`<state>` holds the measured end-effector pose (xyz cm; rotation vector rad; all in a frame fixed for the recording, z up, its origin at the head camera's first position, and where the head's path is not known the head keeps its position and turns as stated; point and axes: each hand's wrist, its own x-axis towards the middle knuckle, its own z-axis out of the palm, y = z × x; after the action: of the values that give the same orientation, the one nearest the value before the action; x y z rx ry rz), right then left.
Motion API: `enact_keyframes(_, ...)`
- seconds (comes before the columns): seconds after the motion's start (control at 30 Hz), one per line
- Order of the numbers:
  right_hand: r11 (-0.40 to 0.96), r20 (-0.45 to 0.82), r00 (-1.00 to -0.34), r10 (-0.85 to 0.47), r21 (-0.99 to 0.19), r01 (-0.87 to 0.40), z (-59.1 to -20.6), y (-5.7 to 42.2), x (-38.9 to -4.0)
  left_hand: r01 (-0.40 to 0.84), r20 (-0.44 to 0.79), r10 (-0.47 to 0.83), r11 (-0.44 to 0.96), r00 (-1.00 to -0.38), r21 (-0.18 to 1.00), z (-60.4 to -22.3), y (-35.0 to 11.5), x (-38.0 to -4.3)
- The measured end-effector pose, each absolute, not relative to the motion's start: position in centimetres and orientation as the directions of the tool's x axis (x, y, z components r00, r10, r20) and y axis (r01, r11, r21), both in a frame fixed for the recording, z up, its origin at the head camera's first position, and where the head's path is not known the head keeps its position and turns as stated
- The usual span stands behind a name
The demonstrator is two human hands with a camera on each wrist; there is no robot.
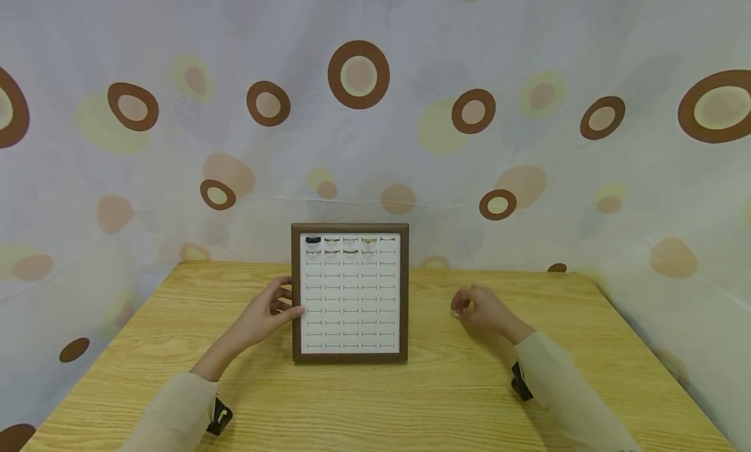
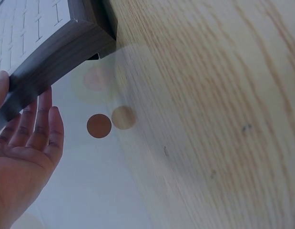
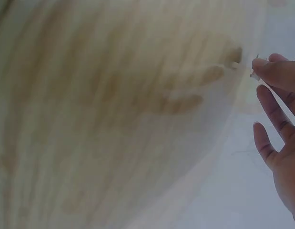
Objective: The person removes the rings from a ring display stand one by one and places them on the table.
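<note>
A brown-framed ring display board [image 1: 351, 308] stands upright on the table, its white face crossed by rows of slits. Several rings, one of them dark [image 1: 313, 240] and others gold or silver coloured, sit in its top two rows. My left hand [image 1: 263, 315] grips the board's left edge, thumb on the front of the frame [image 2: 52, 55] and the other fingers at its side and back. To the right of the board, my right hand [image 1: 482, 308] pinches a small pale, shiny ring [image 3: 254, 75] between thumb and forefinger. Its details are too small to tell.
The light wooden table [image 1: 352, 406] reaches back to a patterned cloth [image 1: 375, 145] that hangs behind and at both sides. Black wrist straps [image 1: 220, 416] show at both sleeves.
</note>
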<state>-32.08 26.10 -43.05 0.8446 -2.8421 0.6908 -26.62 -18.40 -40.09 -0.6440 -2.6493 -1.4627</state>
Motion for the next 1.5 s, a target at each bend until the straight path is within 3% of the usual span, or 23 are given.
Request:
enact_keyframes(0.27,0.748,0.131,-0.852,-0.506,-0.425,-0.51,-43.3,26.3,-31.8,0.372,0.236,0.323,0.474,-0.917,0.798,-40.1,-18.5,-26.7)
enact_keyframes(0.83,0.702,0.129,-0.844,-0.52,-0.499,-0.508,-42.9,26.6,-31.6,0.377,0.242,0.317,0.489,-0.917,0.786,-40.1,-18.5,-26.8)
enact_keyframes(1.5,0.692,0.385,-0.781,-0.492,-0.371,-0.619,-37.9,24.9,-31.4,0.378,0.246,0.31,0.497,-0.918,0.781,-40.4,-18.5,-26.9)
